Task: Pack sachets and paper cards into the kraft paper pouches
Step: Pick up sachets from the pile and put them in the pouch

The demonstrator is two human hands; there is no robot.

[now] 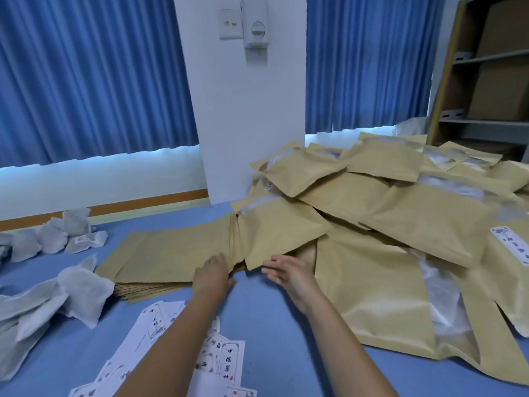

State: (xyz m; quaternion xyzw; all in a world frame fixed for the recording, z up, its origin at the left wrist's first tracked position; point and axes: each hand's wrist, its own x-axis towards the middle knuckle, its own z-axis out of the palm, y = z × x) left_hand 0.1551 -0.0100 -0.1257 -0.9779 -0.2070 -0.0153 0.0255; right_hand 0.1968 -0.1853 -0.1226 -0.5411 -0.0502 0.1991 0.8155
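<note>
Left hand rests with fingers extended on the right end of a flat stack of kraft pouches, while the right hand hovers loosely spread and empty beside a heap of filled pouches at right. Paper cards lying near bear Chinese characters beginning 中國; white sachets lie left on the blue table.
</note>
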